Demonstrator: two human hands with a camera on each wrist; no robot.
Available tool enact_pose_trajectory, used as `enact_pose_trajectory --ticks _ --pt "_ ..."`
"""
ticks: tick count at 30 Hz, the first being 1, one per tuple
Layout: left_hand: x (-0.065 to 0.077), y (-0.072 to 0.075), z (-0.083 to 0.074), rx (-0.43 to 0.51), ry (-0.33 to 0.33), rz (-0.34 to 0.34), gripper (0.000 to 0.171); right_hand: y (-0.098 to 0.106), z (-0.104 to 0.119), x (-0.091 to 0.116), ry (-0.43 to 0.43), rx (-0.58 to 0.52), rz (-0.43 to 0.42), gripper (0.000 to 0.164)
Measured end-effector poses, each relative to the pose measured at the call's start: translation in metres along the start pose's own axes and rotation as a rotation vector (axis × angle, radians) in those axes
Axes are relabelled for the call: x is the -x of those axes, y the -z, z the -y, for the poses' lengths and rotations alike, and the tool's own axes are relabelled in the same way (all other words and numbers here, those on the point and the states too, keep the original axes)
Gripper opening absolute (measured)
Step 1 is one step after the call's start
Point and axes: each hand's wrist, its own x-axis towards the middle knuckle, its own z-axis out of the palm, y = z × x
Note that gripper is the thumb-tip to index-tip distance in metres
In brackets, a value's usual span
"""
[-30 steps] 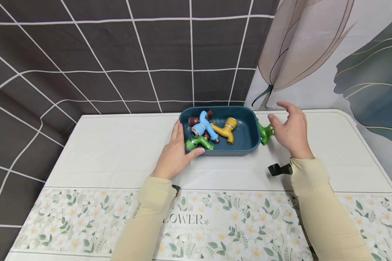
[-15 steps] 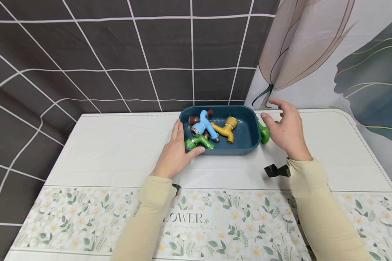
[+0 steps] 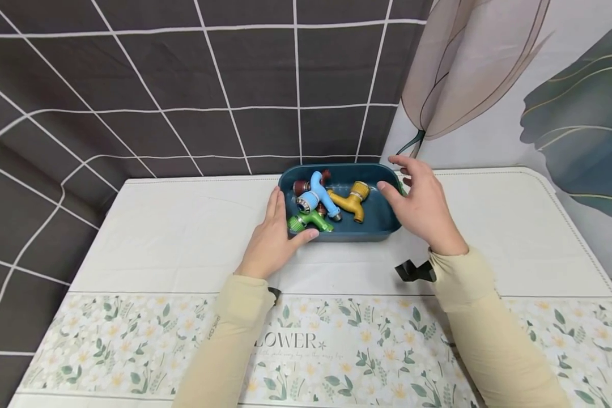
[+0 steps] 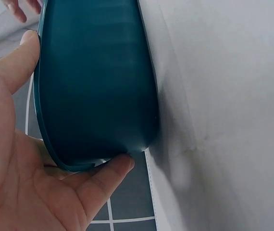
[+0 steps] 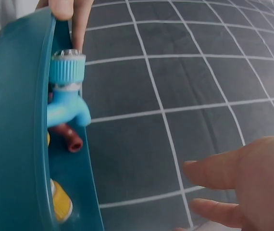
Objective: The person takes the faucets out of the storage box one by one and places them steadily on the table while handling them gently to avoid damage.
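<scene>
A dark teal basin (image 3: 381,218), oblong with rounded corners, is set upright near the back edge of the white table (image 3: 178,232). Four taps are seen inside it. At the left end, a green tap (image 3: 314,219) with a ribbed handle is placed along the front wall; behind it, a dark red tap (image 3: 301,187) is partly covered by a blue tap (image 3: 319,192), which is laid across the pile. Toward the middle, a yellow tap (image 3: 355,203) is laid with its ribbed handle toward the back.

The left hand (image 3: 268,245) is placed at the basin's left front corner: the straight fingers are pressed together against the end wall, and the thumb — spread well apart — is rested on the front rim.

The right hand (image 3: 423,208) is positioned at the right end, thumb and index finger spread wide. Nothing is seen pinched between them; whether the basin is touched by this hand cannot be told.
</scene>
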Motion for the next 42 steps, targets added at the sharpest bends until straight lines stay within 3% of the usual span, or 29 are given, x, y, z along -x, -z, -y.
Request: enact_pose_trajectory --ticks 18,30,37,42 --pt "0.001 0.0 0.001 0.007 -0.005 -0.014 0.107 -0.033 0.025 0.001 0.105 0.064 0.109 0.05" --pt "0.0 -0.001 0.001 -0.004 -0.01 -0.013 0.107 -0.054 0.038 0.002 0.124 0.098 0.181 0.054" --pt "0.0 -0.001 0.001 -0.011 -0.016 -0.017 0.107 -0.062 0.044 0.0 0.176 0.139 0.209 0.058" --pt "-0.001 -0.001 0.001 -0.009 -0.006 -0.016 0.107 -0.069 0.047 -0.003 0.158 0.162 0.234 0.058"
